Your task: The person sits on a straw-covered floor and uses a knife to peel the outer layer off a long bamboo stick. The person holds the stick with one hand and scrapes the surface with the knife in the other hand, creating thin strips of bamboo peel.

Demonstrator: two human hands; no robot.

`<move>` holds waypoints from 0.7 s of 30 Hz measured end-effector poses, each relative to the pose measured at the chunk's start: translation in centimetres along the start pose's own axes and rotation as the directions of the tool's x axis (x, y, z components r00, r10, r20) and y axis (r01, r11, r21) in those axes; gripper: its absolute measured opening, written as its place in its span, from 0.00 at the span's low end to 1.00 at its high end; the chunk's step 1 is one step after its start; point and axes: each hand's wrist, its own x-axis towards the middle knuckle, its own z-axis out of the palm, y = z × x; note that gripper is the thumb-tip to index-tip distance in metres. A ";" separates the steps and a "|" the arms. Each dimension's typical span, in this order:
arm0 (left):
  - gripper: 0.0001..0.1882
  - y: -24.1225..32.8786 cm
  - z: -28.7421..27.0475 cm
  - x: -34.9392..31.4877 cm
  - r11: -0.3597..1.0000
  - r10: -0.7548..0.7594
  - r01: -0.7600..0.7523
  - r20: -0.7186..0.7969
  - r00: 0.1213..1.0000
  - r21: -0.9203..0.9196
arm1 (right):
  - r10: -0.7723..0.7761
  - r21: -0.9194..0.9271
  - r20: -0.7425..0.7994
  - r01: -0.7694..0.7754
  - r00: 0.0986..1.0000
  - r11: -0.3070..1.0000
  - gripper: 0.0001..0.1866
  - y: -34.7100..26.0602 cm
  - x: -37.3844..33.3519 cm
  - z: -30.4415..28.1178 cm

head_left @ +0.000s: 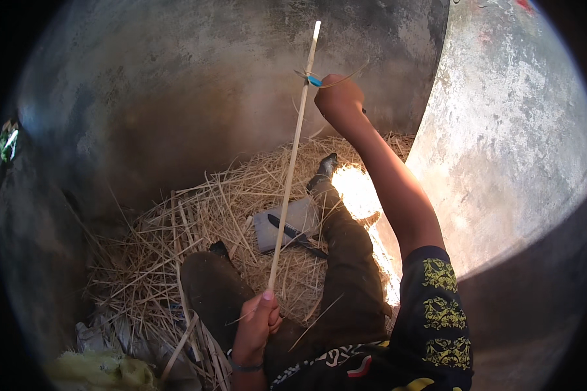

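My left hand [257, 326] is closed around the lower end of a long, thin, pale wooden stick [289, 179], which rises away from me at a slant. My right arm is stretched out, and my right hand [341, 98] makes a fist round a small tool with a blue part [315, 81] that meets the stick near its far end. A dark tip of something pokes out at the back of that fist. The tool's blade is too small to make out. Thin curled shavings [349, 76] stand out beside the stick at the tool.
Between my outstretched legs [355, 274] a dark knife [296, 236] lies across a grey slab [266, 229]. Loose straw-like strips [209, 202] cover the floor. A grey wall [176, 85] curves round in front, and a sunlit wall [508, 130] stands at right. A yellowish bundle [101, 370] sits lower left.
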 end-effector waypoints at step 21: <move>0.19 -0.1 2.8 -0.2 0.711 0.371 -0.210 -0.105 0.923 0.671 | -0.118 -0.207 -0.021 0.111 0.993 0.972 0.06 6.4 -4.8 2.8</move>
